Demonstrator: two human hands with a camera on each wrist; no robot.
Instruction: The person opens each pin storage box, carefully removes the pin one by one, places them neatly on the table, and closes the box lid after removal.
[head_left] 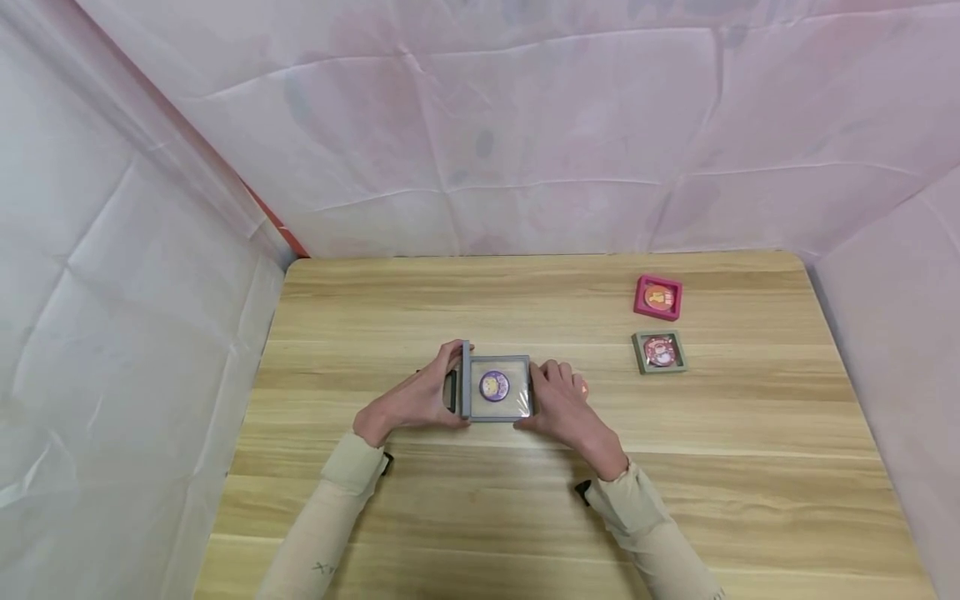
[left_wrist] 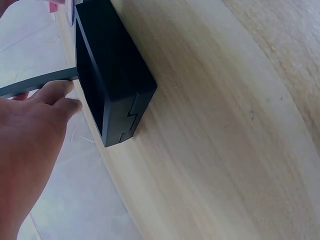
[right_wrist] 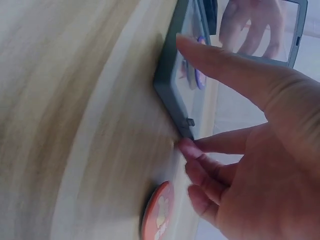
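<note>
A grey display case (head_left: 499, 420) lies on the table with one half flat and the other half, a clear-windowed lid (right_wrist: 291, 55), standing upright at its left. On the flat half's clear film sits a round purple badge (head_left: 494, 386). My left hand (head_left: 420, 396) grips the upright lid between fingers and thumb. With my right hand (head_left: 562, 407) I hold the flat half by its right side, thumb at the near corner and fingers along the far side. A dark case (left_wrist: 117, 75) is beside the lid, partly covered by my left hand in the head view.
An orange badge (right_wrist: 159, 212) lies on the table by my right hand, mostly hidden from the head view. Farther right are a pink case (head_left: 657, 298) and a green case (head_left: 659, 352), each with a round badge inside. Pale sheets (head_left: 480, 133) hang around the wooden table (head_left: 480, 517).
</note>
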